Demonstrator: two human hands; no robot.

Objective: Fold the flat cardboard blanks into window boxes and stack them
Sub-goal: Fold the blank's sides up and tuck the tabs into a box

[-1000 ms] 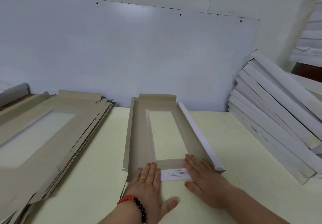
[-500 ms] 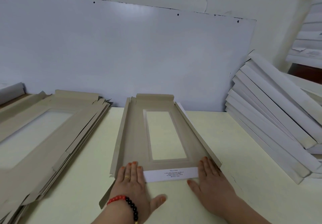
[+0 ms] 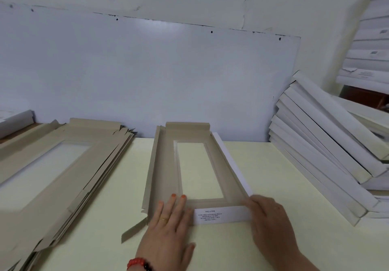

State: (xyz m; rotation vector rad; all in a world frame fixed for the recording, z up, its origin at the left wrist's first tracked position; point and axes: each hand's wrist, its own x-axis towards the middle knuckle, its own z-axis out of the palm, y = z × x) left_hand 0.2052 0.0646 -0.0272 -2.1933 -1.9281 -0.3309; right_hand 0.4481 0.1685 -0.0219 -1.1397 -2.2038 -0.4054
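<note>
The table (image 3: 263,186) is big and pale yellow, and a white board (image 3: 147,76) stands along its far edge. On the left lies a pile of flat blanks (image 3: 63,165), brown side up. It fans out and comes near the work spot. On the right a stack of folded boxes (image 3: 328,154) leans back, white side out. More white boxes (image 3: 370,45) are piled higher up behind them.

Between the two piles lies one blank (image 3: 189,165), flat on the table with its window in the middle. Its far flap and its right side already stand up a little. The near end flap (image 3: 221,213) is white with small print, and it is turned up and over.

The left hand (image 3: 168,224) lies flat with fingers (image 3: 174,203) straight, pressing down on the near left corner of the blank. The right hand (image 3: 267,216) sits at the near right corner with its fingers bent over the end of the white flap. I cannot tell if it pinches the flap or only pushes it.

So I think the box is about half made, and the near end is being folded now. Next, the long left side likely has to stand up too, with its small loose tab (image 3: 134,228) tucked in.

There is bare table on both sides of the blank. The left gap is thinner, so the left side should be lifted with care. The finished box can go right, to the leaning stack.
</note>
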